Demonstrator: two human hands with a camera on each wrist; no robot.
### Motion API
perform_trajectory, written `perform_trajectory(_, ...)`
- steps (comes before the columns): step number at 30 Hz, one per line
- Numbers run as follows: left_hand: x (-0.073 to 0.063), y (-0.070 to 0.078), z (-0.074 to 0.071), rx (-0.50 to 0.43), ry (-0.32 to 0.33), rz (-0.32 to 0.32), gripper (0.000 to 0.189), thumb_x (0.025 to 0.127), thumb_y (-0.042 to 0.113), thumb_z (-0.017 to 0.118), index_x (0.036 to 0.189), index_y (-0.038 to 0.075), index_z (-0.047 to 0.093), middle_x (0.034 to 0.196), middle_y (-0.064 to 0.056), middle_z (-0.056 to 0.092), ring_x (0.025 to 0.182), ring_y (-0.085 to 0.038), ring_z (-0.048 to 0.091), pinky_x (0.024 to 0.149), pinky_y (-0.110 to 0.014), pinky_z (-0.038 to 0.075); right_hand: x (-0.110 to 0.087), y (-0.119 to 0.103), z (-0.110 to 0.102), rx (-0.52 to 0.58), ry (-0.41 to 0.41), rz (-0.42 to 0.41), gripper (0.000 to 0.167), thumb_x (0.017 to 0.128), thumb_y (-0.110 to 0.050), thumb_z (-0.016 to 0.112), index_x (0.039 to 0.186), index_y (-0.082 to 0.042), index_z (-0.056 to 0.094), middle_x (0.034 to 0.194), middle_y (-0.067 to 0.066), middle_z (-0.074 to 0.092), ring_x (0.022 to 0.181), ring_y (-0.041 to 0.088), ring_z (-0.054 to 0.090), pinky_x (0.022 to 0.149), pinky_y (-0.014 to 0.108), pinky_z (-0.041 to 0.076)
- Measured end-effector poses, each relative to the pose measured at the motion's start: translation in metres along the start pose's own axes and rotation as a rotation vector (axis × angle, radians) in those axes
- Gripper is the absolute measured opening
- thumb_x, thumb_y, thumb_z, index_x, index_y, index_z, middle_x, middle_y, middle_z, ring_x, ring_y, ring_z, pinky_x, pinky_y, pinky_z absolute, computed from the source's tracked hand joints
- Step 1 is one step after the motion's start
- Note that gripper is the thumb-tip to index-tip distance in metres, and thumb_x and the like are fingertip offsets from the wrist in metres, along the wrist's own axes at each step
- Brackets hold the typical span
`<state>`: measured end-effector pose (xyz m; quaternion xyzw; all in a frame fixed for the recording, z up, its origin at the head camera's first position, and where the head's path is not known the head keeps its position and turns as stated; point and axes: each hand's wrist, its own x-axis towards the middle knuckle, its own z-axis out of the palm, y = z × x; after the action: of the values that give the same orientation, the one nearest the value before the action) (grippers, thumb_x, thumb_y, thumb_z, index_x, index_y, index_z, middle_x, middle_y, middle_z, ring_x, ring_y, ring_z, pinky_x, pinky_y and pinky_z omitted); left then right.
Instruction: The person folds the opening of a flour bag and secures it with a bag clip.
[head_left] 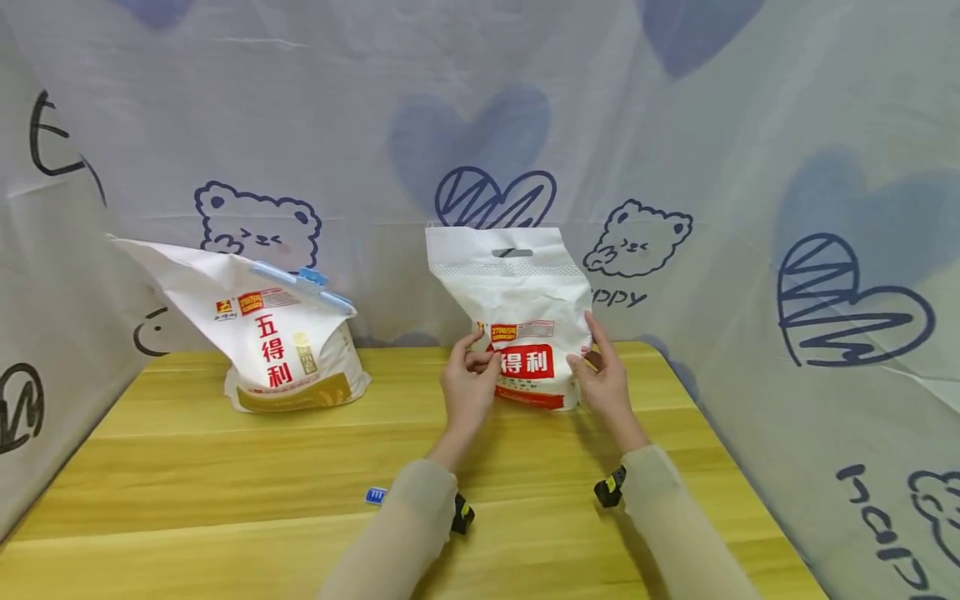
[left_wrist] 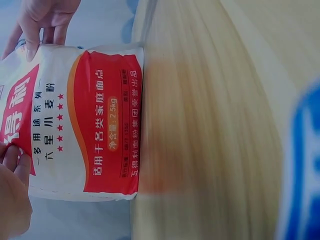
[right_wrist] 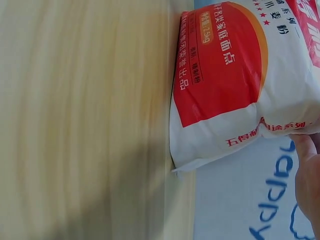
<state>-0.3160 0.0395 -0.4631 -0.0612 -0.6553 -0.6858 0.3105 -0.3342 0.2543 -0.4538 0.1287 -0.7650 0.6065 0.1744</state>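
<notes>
A white flour bag (head_left: pixel 517 304) with red print and a cut-out handle at its top stands upright at the back of the wooden table. My left hand (head_left: pixel 469 379) grips its left side, fingers curled against the front near the red label. On the opposite side my right hand (head_left: pixel 603 379) holds the bag between thumb and fingers. In the left wrist view the red lower panel (left_wrist: pixel 112 122) sits close to the tabletop. A bottom corner of the bag (right_wrist: pixel 200 150) shows in the right wrist view, with my right hand (right_wrist: pixel 307 175) at the bag's side.
A second flour bag (head_left: pixel 292 350), its folded top held by a light blue clip (head_left: pixel 303 283), stands at the back left. A small blue-and-white piece (head_left: pixel 376 496) lies on the table (head_left: pixel 247 492) beside my left sleeve. A patterned cloth (head_left: pixel 360 108) hangs close behind.
</notes>
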Motion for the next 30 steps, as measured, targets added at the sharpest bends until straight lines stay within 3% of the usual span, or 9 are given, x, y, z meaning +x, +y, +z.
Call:
perform_trajectory(8,0.004,0.004,-0.023,0.003,0.089,-0.002,0.039,0.09,-0.003,0.077,0.127,0.006,0.069,0.084,-0.014,0.076,0.074,-0.021,0.07,0.067,-0.015,0.056,0.01,-0.005,0.028,0.018,-0.045,-0.011,0.078,0.099,0.008,0.061,0.164,-0.027,0.034,0.157,0.018,0.043,0.133,0.043,0.055,0.101,0.038,0.058)
perform_trajectory(17,0.008,0.005,-0.048,0.032,0.161,0.044,0.039,0.089,-0.004,0.078,0.126,0.003,0.069,0.083,-0.017,0.076,0.073,-0.028,0.071,0.066,-0.013,0.055,0.016,-0.011,0.059,0.046,-0.089,0.011,0.08,0.1,0.007,0.061,0.162,-0.037,0.036,0.16,0.013,0.042,0.134,0.04,0.056,0.103,0.051,0.055)
perform_trajectory(23,0.01,0.004,-0.066,0.024,0.2,0.028,0.04,0.088,-0.004,0.078,0.126,0.005,0.07,0.084,-0.018,0.076,0.072,-0.023,0.07,0.064,-0.013,0.055,0.018,-0.014,0.081,0.053,-0.115,0.021,0.079,0.101,0.003,0.061,0.161,-0.042,0.036,0.159,0.011,0.043,0.133,0.038,0.056,0.104,0.05,0.055)
perform_trajectory(30,0.013,0.009,-0.081,0.026,0.223,0.016,0.04,0.087,-0.006,0.076,0.126,0.002,0.069,0.084,-0.02,0.076,0.069,-0.01,0.066,0.063,-0.013,0.055,0.022,-0.017,0.099,0.074,-0.124,0.026,0.081,0.101,0.004,0.062,0.16,-0.045,0.037,0.158,0.011,0.045,0.135,0.037,0.056,0.104,0.048,0.055)
